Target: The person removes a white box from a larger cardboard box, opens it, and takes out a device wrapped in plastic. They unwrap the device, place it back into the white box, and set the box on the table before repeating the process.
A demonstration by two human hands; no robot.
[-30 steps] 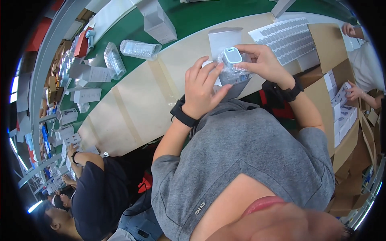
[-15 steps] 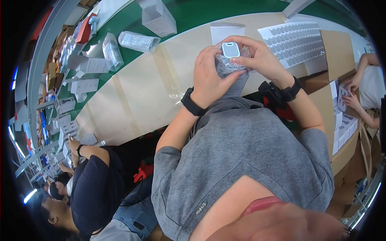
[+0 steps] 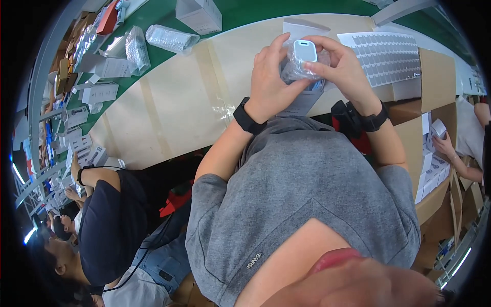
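Observation:
In my right hand (image 3: pixel 348 66) is a bubble-wrapped device (image 3: pixel 305 51) with a pale, rounded-square end and a dark slot. My right thumb presses its near edge while the fingers curl behind. My left hand (image 3: pixel 273 79) is opened out beside the wrap, its fingers stretched away and its thumb close against the lower plastic. Below both hands stands an open white carton (image 3: pixel 303 105), its far flap raised; something blue shows at its mouth. My hands hide most of the carton.
A sheet of grey labels (image 3: pixel 386 59) lies at right, beside a large cardboard box (image 3: pixel 437 77) holding small white cartons, where another person's hand (image 3: pixel 444 146) grips one. Bubble-wrapped pieces (image 3: pixel 171 39) and a white box (image 3: pixel 199 18) lie far left. A co-worker (image 3: pixel 110 225) sits at left.
The wrapped device has moved slightly right and away from me, over the carton. My left fingers have spread off the wrap. The other person at right has lifted a small carton.

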